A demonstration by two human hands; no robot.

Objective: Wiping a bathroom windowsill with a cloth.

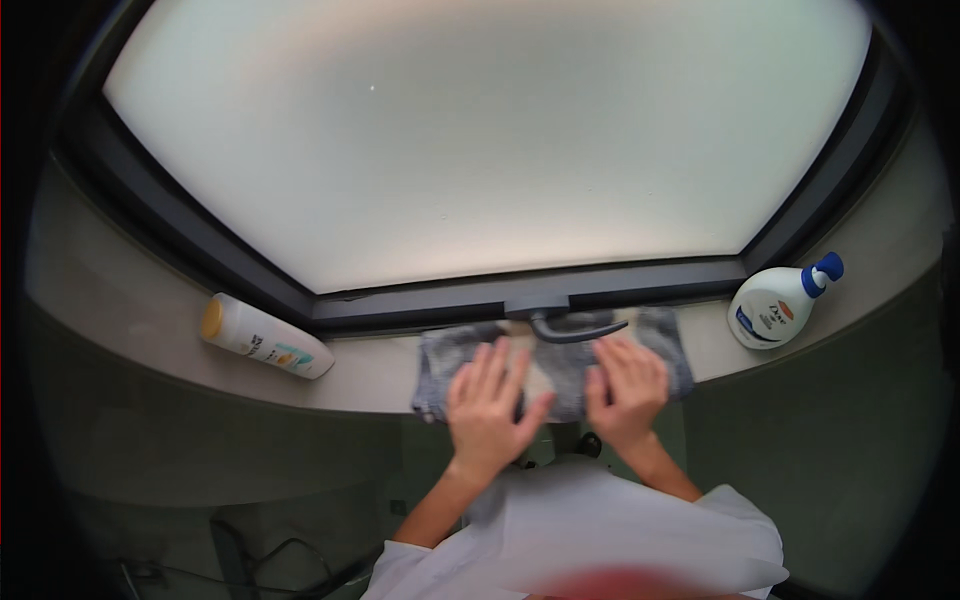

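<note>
A folded grey-and-white cloth, apparently a towel (566,379), lies along the window sill, its near edge reaching the sill's front. My left hand (490,405) rests on its left half with the fingers stretched out and the thumb apart. On the right half lies my right hand (628,390), fingers extended, just below the tip of the window handle (580,333). Both palms face down and neither hand grips the cloth. The dark curved handle juts out over the towel's far edge.
A white bottle with a yellow cap (268,338) stands on the sill at the left. To the right is a white pump bottle with a blue top (770,308). The frosted window (480,150) in its dark frame (410,308) rises behind the sill (375,375).
</note>
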